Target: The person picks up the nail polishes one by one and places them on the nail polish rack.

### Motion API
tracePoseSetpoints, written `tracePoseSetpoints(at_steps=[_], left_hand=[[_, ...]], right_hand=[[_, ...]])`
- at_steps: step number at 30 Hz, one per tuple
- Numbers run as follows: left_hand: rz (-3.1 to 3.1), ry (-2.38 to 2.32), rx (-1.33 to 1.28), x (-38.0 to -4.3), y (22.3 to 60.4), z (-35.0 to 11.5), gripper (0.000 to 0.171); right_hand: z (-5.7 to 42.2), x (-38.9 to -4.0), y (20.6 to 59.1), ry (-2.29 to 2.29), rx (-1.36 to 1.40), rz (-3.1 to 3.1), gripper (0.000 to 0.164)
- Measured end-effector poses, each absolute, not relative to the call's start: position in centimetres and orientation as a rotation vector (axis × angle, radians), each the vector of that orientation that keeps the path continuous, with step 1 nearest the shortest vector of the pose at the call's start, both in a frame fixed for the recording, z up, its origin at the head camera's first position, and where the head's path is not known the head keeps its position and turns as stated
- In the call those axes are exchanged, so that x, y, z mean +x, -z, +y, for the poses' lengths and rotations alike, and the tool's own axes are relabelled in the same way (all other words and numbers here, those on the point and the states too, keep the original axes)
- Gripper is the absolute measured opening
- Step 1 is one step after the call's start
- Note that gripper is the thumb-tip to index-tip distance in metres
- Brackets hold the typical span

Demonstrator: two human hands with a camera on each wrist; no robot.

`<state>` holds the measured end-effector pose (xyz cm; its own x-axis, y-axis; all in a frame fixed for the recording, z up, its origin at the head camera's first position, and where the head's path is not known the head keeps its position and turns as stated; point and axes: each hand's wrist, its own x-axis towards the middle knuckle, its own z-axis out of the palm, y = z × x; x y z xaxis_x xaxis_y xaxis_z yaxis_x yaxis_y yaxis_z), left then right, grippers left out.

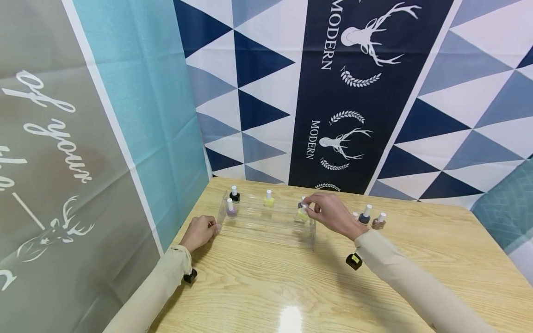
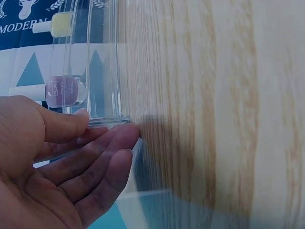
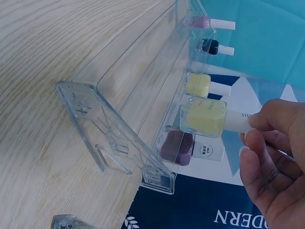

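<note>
A clear stepped display rack (image 1: 262, 235) stands on the wooden table. My left hand (image 1: 201, 232) pinches its left end panel between thumb and fingers. With thumb and fingertips, my right hand (image 1: 333, 212) grips the white cap of a yellow nail polish bottle (image 3: 205, 117) over the rack's right part. Close behind that bottle, a dark purple nail polish (image 3: 177, 147) sits at the rack's right end. Another yellow nail polish (image 1: 269, 201) stands mid-rack in the back row. At the left are a black nail polish (image 1: 235, 197) and, in front of it, a lilac one (image 1: 231, 211).
Right of the rack, a dark blue nail polish (image 1: 364, 217) and a brownish one (image 1: 379, 224) stand on the table (image 1: 266, 282), with another white cap (image 1: 355, 215) partly behind the right wrist. Patterned cloth (image 1: 266, 92) hangs behind and to the left.
</note>
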<state>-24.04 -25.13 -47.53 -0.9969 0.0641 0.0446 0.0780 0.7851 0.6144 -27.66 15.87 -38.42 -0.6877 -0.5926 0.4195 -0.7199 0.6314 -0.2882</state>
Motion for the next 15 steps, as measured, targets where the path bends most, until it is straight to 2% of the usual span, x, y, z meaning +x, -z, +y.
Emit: tracePoseSetpoints(at_steps=[15], left_hand=[[-2.943, 1.029, -0.13, -24.1, 47.7, -25.3, 0.026]], right_hand=[[14.1, -28.4, 38.7, -0.683, 1.089, -2.553, 0.013]])
